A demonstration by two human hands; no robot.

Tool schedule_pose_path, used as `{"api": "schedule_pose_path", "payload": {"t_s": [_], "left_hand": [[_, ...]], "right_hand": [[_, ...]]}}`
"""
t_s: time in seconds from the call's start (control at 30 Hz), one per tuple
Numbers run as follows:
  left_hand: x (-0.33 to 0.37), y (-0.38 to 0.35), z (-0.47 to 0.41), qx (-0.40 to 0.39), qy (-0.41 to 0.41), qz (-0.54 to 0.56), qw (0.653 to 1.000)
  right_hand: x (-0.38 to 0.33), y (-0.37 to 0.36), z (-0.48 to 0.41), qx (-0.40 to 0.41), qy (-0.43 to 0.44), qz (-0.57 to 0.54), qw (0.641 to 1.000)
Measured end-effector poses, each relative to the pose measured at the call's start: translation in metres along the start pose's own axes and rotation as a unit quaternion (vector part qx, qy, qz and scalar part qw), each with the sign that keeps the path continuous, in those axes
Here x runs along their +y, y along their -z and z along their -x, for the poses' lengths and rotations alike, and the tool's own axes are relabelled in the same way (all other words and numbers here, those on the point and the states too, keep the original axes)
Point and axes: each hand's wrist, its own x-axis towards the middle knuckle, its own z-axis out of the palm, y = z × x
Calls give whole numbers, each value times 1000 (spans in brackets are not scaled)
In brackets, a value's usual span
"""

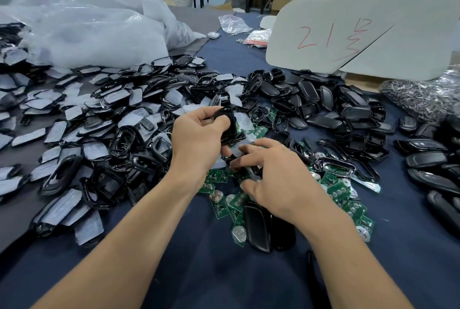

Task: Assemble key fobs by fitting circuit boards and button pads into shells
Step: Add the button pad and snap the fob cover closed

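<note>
1. While the left hand [199, 139] is curling fingers and thumb round a glossy black shell [229, 122], it is holding it over the scattered green circuit boards [338, 191].
2. The right hand [278, 184] is pinching a small film-backed black part [239, 159] just below that shell.
3. Film-covered frames [112, 114] are lying heaped left and black back covers [323, 102] right, on the dark blue cloth [199, 271].

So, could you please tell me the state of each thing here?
Left hand, gripping a shell, lifted.
Right hand, pinching a small black part.
Boards, loose on the cloth.
Frames, heaped, film-covered.
Backs, heaped, bare.
</note>
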Motion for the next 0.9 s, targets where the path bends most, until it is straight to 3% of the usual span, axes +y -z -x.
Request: {"api": "schedule_pose_path", "payload": {"t_s": [0.1, 0.2, 0.37, 0.5, 0.77, 0.9], "left_hand": [[-1, -1, -2, -18, 29, 14, 999], [-2, 0, -4, -58, 67, 45, 995], [-2, 2, -2, -142, 43, 16, 989], [-3, 2, 1, -197, 19, 7, 980], [-4, -1, 5, -210, 27, -19, 977], [-2, -1, 6, -193, 31, -26, 980]], "right_hand": [[0, -6, 0, 38, -9, -27, 999], [-3, -11, 2, 138, -29, -131, 981], [12, 2, 1, 257, -136, -315, 903], [15, 6, 0, 238, -167, -498, 817], [21, 9, 0, 213, -189, -564, 775], [21, 15, 2, 158, -168, -641, 732]]}}
